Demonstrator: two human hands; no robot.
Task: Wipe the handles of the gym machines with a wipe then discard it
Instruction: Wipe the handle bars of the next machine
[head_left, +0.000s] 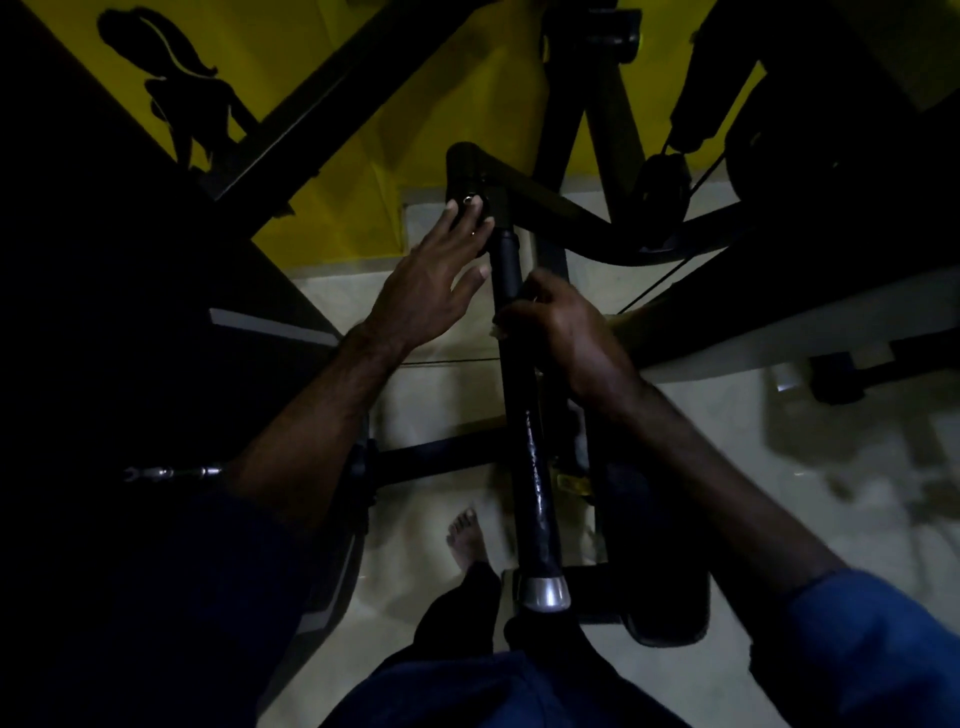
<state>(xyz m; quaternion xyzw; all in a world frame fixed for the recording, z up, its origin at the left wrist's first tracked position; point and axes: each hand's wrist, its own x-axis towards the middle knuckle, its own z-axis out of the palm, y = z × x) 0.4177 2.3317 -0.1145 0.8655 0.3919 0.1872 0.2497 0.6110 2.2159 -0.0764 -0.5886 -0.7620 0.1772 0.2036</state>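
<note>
Two hands at one black machine handle, dim light. Right hand: fingers curled round the handle's upper part, a pale scrap, probably the wipe, showing at the fingertips. Left hand: fingers straight and spread, tips touching the black joint above. Bare foot on pale floor below.

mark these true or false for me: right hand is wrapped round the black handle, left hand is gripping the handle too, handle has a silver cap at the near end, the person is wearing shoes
1. The right hand is wrapped round the black handle: true; a pale scrap, probably the wipe, shows under its fingers.
2. The left hand grips the handle too: false; its straight fingers touch the black joint above the handle.
3. The handle has a silver cap at its near end: true.
4. The person wears shoes: false; a bare foot shows on the floor.
</note>
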